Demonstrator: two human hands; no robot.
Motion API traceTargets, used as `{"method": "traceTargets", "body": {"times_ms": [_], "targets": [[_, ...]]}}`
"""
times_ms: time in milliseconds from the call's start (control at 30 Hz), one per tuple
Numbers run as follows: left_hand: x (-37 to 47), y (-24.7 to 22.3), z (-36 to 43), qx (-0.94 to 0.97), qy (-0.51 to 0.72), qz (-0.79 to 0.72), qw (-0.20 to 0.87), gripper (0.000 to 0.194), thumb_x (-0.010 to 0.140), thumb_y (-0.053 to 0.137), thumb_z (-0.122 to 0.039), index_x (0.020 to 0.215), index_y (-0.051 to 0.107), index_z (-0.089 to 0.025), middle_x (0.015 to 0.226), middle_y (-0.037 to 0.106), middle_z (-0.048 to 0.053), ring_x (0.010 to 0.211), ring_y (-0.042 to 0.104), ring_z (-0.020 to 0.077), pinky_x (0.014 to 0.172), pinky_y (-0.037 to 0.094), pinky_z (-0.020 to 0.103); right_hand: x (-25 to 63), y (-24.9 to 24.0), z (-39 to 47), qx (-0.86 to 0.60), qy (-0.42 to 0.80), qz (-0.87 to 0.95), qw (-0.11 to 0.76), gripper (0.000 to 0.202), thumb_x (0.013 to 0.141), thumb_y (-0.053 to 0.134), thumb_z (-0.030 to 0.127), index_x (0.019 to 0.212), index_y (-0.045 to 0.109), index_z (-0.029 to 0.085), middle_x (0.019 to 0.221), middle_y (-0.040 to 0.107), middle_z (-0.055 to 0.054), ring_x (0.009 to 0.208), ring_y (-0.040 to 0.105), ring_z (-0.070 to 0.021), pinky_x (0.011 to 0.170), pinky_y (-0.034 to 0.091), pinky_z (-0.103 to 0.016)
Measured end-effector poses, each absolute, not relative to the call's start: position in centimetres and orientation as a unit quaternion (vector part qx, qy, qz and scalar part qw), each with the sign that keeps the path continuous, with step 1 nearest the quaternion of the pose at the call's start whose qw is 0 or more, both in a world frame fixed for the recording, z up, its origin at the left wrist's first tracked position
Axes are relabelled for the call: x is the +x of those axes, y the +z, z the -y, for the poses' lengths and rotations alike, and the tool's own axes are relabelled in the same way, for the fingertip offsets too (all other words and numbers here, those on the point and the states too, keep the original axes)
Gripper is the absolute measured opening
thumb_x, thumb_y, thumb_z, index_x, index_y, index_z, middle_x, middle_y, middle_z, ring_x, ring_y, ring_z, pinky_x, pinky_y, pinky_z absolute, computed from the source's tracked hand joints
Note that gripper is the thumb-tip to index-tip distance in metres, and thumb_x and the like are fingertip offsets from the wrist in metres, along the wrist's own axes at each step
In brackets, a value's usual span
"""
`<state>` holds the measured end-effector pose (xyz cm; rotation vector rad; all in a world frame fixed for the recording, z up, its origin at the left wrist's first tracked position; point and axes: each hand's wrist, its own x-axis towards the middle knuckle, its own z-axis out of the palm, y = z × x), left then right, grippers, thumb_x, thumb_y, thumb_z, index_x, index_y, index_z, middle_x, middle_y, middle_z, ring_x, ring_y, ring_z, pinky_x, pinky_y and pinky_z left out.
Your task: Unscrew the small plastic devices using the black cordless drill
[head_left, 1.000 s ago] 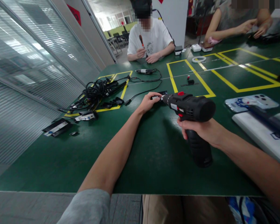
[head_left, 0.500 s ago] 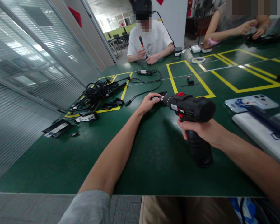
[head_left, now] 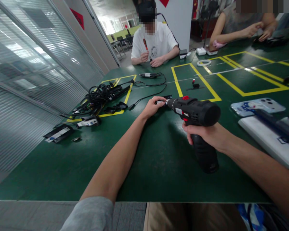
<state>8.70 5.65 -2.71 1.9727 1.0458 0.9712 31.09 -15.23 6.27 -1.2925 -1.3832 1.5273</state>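
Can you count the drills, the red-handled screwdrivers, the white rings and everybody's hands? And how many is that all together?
Drill: 1
Red-handled screwdriver: 1
White ring: 1
Hands: 6 (the wearer's left hand and right hand, plus two on each co-worker across the table)
Total: 9

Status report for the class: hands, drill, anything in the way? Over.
Right hand gripping cordless drill. Left hand holding small dark part. Left fingertips close to the chuck; tip contact unclear.
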Motion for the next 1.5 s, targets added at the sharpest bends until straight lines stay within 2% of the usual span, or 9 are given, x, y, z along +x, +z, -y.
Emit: {"method": "traceTargets", "body": {"times_ms": [200,433,933,1500], "targets": [[8.62,-2.68,-5.6,0.777,0.366,-0.398,0.322,0.034,0.078,0.066,-0.035,0.108,0.072,-0.019,0.115,0.069,0.007,0.11,0.059,0.0225,0.101,0.044,0.037,31.14,6.22,15.18,-0.491,0.594,0.532,0.351,0.004,0.078,0.065,0.021,0.076,0.063,0.02,0.055,0.064,0.0,0.054,0.06,-0.0177,0.062,0.046,-0.034],[8.75,-2.48,-5.45,0.771,0.36,-0.409,0.329,0.038,0.074,0.071,-0.034,0.108,0.071,-0.017,0.114,0.068,0.007,0.094,0.06,0.0179,0.089,0.047,0.032,31.16,6.38,15.21,-0.492,0.596,0.529,0.35,0.003,0.078,0.066,0.021,0.08,0.064,0.02,0.056,0.065,0.0,0.053,0.06,-0.0181,0.06,0.045,-0.034],[8.55,-3.04,-5.95,0.778,0.35,-0.408,0.325,0.041,0.069,0.072,-0.025,0.11,0.07,-0.02,0.113,0.066,0.006,0.101,0.058,0.0199,0.096,0.046,0.036,31.0,6.48,15.22,-0.498,0.597,0.523,0.349,0.003,0.077,0.066,0.022,0.078,0.064,0.02,0.054,0.064,0.0,0.053,0.06,-0.0182,0.06,0.045,-0.034],[8.53,-3.03,-5.87,0.781,0.361,-0.385,0.333,0.037,0.071,0.072,-0.027,0.107,0.071,-0.02,0.108,0.066,0.005,0.098,0.058,0.019,0.093,0.046,0.034,31.11,6.55,15.23,-0.497,0.584,0.544,0.34,0.002,0.079,0.064,0.022,0.078,0.063,0.02,0.053,0.064,0.0,0.055,0.059,-0.0182,0.063,0.045,-0.035]]}}
